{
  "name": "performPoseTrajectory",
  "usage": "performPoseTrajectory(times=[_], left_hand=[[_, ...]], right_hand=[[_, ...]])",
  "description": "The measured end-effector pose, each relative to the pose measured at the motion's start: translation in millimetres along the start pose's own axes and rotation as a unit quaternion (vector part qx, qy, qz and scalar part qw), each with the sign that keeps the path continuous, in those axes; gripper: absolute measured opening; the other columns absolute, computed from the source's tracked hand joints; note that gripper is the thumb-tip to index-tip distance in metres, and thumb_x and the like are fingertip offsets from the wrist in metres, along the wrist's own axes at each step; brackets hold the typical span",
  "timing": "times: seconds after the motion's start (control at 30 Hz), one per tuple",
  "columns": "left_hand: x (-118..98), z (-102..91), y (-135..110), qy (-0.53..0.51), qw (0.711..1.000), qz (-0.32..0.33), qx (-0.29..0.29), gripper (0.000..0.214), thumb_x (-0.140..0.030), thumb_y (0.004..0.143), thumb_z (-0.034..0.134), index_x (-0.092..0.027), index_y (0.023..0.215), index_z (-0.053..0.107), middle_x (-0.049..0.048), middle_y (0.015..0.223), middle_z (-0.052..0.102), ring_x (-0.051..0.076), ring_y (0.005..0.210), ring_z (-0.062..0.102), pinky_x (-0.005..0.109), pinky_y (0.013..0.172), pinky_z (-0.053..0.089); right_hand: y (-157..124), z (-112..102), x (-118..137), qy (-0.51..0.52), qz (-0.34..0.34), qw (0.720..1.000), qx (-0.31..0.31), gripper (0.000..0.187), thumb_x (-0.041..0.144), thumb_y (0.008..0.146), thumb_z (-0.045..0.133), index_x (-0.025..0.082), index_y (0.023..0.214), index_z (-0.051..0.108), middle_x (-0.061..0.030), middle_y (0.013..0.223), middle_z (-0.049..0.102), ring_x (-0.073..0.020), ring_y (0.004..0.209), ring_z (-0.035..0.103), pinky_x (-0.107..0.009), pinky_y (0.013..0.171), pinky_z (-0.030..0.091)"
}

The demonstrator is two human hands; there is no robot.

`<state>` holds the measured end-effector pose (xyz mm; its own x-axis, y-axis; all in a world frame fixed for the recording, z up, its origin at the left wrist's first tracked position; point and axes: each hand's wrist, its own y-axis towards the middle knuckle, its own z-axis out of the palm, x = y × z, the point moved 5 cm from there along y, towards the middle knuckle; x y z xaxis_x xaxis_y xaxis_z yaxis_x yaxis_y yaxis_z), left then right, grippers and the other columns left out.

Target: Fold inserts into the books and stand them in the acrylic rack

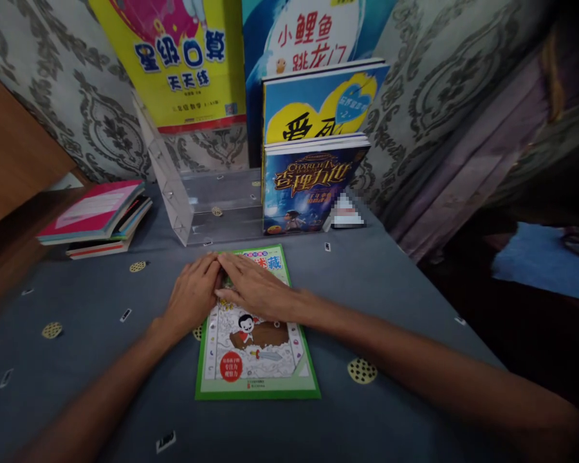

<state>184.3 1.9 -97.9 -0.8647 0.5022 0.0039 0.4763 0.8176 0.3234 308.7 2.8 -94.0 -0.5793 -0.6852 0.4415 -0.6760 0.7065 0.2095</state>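
Observation:
A green-bordered children's activity book [265, 366] lies flat on the table, its cover up, showing a cartoon child and a sword. My right hand [255, 286] rests across the upper part of the cover with fingers stretched out flat. At the book's upper left edge, my left hand [193, 290] lies with fingers extended, its fingertips meeting those of the right. Neither hand grips anything. Part of the title is hidden beneath them.
Beyond the book, a clear acrylic stand [166, 180] holds upright books, a dark blue one [313, 186] in front. Several stacked books [96, 212] lie at left. A blurred-out white object [348, 213] sits right of the stand. The table's right edge [444, 308] runs diagonally.

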Motion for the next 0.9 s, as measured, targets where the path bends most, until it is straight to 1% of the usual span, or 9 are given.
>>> performPoseTrajectory(times=[0.17, 0.3, 0.43, 0.53, 0.63, 0.73, 0.8, 0.9], left_hand=[[-2.9, -2.7, 1.2, 0.022, 1.0, -0.006, -0.016, 0.031, -0.026, 0.102, 0.039, -0.016, 0.118, 0.064, 0.0152, 0.131, 0.067, 0.029, 0.119, 0.064, 0.045, 0.096, 0.053], [-3.6, -2.0, 2.1, 0.027, 1.0, -0.016, 0.001, 0.032, -0.027, 0.103, 0.039, -0.016, 0.116, 0.066, 0.0148, 0.131, 0.067, 0.028, 0.119, 0.065, 0.045, 0.096, 0.053], [-4.2, -1.6, 2.2, 0.028, 0.999, -0.026, 0.007, 0.034, -0.027, 0.103, 0.038, -0.016, 0.117, 0.067, 0.0151, 0.134, 0.066, 0.028, 0.121, 0.063, 0.044, 0.097, 0.052], [-4.9, -3.9, 2.8, 0.034, 0.999, -0.024, 0.009, 0.034, -0.027, 0.103, 0.038, -0.015, 0.117, 0.067, 0.0154, 0.134, 0.066, 0.029, 0.12, 0.064, 0.045, 0.097, 0.052], [-6.7, -8.2, 5.8, 0.044, 0.999, -0.005, 0.017, 0.035, -0.026, 0.103, 0.038, -0.013, 0.117, 0.067, 0.0173, 0.131, 0.067, 0.031, 0.118, 0.065, 0.047, 0.096, 0.052], [-12.2, -8.6, 13.3, 0.035, 0.999, 0.033, 0.026, 0.036, -0.026, 0.103, 0.037, -0.013, 0.122, 0.065, 0.0175, 0.13, 0.067, 0.029, 0.12, 0.063, 0.047, 0.099, 0.049], [-19.9, -3.7, 20.4, 0.009, 0.997, 0.072, 0.035, 0.038, -0.024, 0.103, 0.037, -0.014, 0.131, 0.06, 0.0156, 0.136, 0.064, 0.027, 0.126, 0.06, 0.045, 0.102, 0.047], [-36.3, 7.7, 31.0, -0.035, 0.989, 0.138, 0.049, 0.042, -0.019, 0.101, 0.037, -0.015, 0.139, 0.054, 0.0137, 0.145, 0.058, 0.026, 0.134, 0.054, 0.045, 0.106, 0.044]], right_hand=[[-19.1, -9.8, -20.8, -0.017, 0.019, 1.0, 0.001, 0.06, 0.041, 0.102, 0.047, 0.007, 0.15, 0.038, -0.0245, 0.156, 0.041, -0.0319, 0.149, 0.035, -0.053, 0.12, 0.036], [-42.4, -22.3, -43.3, -0.037, 0.045, 0.998, -0.016, 0.057, 0.041, 0.102, 0.046, 0.011, 0.15, 0.04, -0.0211, 0.154, 0.046, -0.0307, 0.147, 0.038, -0.054, 0.119, 0.037], [-60.6, -32.5, -63.3, -0.044, 0.055, 0.997, -0.04, 0.053, 0.04, 0.104, 0.041, 0.013, 0.149, 0.043, -0.0183, 0.153, 0.049, -0.0295, 0.144, 0.043, -0.057, 0.121, 0.032], [-65.2, -38.1, -75.1, -0.012, 0.054, 0.997, -0.055, 0.05, 0.041, 0.105, 0.037, 0.018, 0.149, 0.045, -0.0133, 0.151, 0.052, -0.0279, 0.141, 0.048, -0.059, 0.121, 0.031], [-63.9, -43.8, -85.7, 0.054, 0.06, 0.995, -0.065, 0.049, 0.044, 0.105, 0.034, 0.021, 0.146, 0.05, -0.0097, 0.147, 0.057, -0.0266, 0.137, 0.053, -0.059, 0.12, 0.033], [-62.1, -48.6, -94.5, 0.115, 0.071, 0.988, -0.081, 0.047, 0.043, 0.105, 0.034, 0.02, 0.142, 0.054, -0.0097, 0.143, 0.061, -0.0246, 0.131, 0.058, -0.053, 0.113, 0.044], [-62.0, -49.4, -97.6, 0.126, 0.071, 0.985, -0.089, 0.046, 0.041, 0.105, 0.036, 0.02, 0.141, 0.054, -0.0093, 0.142, 0.062, -0.0239, 0.129, 0.059, -0.051, 0.111, 0.046], [-63.2, -47.4, -99.0, 0.114, 0.067, 0.987, -0.093, 0.044, 0.039, 0.105, 0.036, 0.021, 0.141, 0.054, -0.0082, 0.142, 0.062, -0.0239, 0.13, 0.058, -0.052, 0.112, 0.044]])
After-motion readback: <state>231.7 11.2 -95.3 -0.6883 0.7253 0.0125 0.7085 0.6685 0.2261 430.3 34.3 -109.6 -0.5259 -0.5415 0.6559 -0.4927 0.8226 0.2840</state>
